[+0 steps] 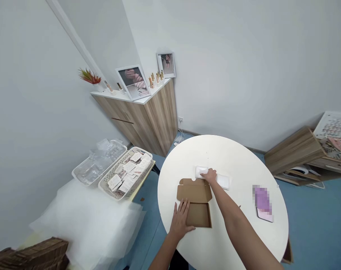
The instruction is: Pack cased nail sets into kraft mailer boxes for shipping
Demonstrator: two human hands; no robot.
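Note:
An open brown cardboard mailer box lies on the white round table, its lid folded back away from me. My left hand rests on the box's left side with fingers spread. Beyond the lid, my right hand has its fingers on the right end of a white wrapped packet, gripping it against the table. A second white packet lies just to the right of that hand. What is inside the packets cannot be seen.
A phone lies at the table's right. Left of the table stand a basket of cards, a basket of clear plastic pieces and a stack of white foam sheets. A wooden cabinet is behind; a shelf unit stands right.

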